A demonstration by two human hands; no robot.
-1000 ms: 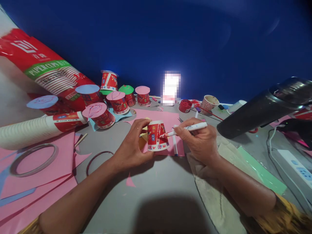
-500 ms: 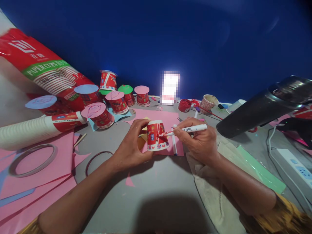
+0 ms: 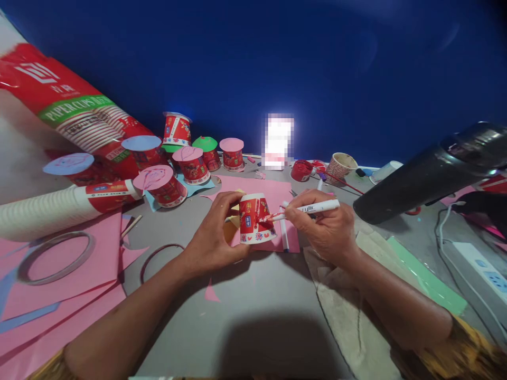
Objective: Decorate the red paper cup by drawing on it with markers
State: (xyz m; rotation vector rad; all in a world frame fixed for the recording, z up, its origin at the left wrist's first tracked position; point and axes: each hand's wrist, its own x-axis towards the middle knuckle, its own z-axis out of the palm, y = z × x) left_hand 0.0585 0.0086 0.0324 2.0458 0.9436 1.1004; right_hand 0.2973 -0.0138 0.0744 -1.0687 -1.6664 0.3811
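Note:
A red printed paper cup (image 3: 250, 217), upside down with its white rim at the bottom, is held in my left hand (image 3: 216, 232), the thumb under the rim and the fingers behind its upper left side. My right hand (image 3: 327, 224) pinches a white acrylic marker (image 3: 322, 207) like a pen. The marker's red tip touches or nearly touches the cup's side, where there is a red patch. Beneath the cup lies a pink paper sheet (image 3: 273, 189), with another white marker (image 3: 284, 235) on it.
At the left stand several cups topped with paper discs (image 3: 153, 177), beside a stack of cups (image 3: 51, 208) and a tape roll (image 3: 55, 258). A black flask (image 3: 420, 171), a beige cloth (image 3: 344, 301) and a power strip (image 3: 485, 272) lie at the right. A bright phone screen (image 3: 278, 141) stands behind.
The marker and my right hand have shifted very slightly to the right. My left hand keeps the cup in nearly the same place, and the whole view has moved a little.

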